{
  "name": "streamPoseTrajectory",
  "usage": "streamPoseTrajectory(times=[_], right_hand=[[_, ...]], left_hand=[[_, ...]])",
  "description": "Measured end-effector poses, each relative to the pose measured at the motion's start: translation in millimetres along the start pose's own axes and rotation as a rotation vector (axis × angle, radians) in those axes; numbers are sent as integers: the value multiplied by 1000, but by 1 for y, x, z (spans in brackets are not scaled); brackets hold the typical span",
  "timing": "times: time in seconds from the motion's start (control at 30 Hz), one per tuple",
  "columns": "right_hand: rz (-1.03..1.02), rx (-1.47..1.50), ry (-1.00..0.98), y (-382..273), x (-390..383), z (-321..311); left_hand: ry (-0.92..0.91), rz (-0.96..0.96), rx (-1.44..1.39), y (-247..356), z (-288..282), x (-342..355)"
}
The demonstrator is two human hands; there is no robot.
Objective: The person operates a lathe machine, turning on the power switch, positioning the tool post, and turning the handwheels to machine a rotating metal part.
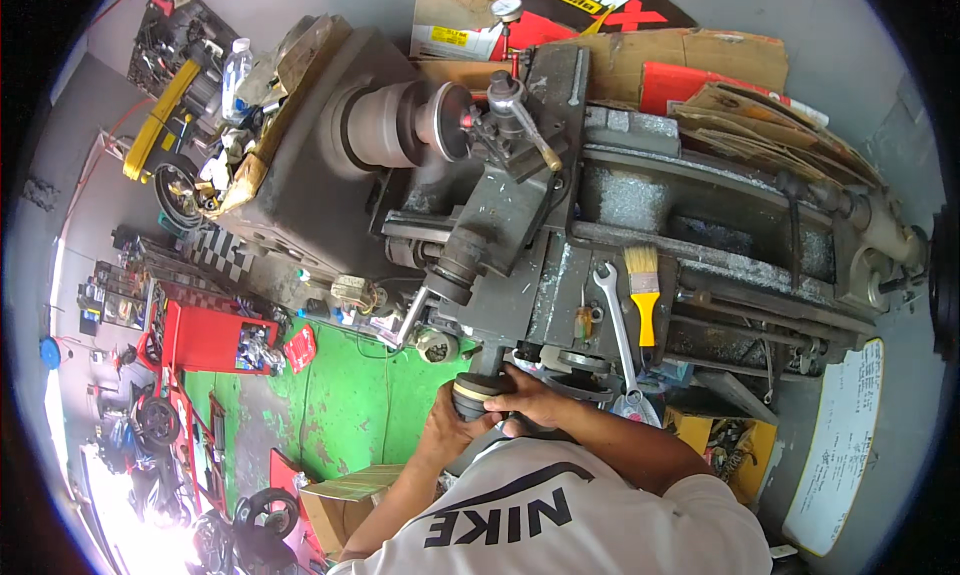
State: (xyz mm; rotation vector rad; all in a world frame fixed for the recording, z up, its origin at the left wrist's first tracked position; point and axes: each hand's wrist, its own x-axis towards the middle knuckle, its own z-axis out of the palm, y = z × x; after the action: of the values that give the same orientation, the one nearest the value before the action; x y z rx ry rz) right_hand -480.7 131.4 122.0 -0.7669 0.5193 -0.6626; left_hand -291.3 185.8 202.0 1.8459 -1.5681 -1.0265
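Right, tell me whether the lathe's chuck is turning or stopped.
Turning, it seems: the chuck is smeared smooth with blur, while the tool post beside it looks sharp.

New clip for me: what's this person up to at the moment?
A person stands at a lathe, left hand and right hand both on a round handwheel at its front. The chuck looks blurred, as if spinning, with the tool post close beside the round piece at its end; whether a tool touches it is unclear. A wrench and a yellow-handled brush lie on the machine, untouched.
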Motion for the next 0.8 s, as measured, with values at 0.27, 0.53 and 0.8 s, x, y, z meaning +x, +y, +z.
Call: streamPoseTrajectory(times=[0.27,0.53,0.8], right_hand=[[122,-158,106,-17,-5,14],[119,-291,88,-14,-2,5],[41,-63,-31,7,3,-8]], left_hand=[[182,189,312,9,10,-9],[41,-14,104,17,4,-2],[-64,-110,-89,6,-7,1]])
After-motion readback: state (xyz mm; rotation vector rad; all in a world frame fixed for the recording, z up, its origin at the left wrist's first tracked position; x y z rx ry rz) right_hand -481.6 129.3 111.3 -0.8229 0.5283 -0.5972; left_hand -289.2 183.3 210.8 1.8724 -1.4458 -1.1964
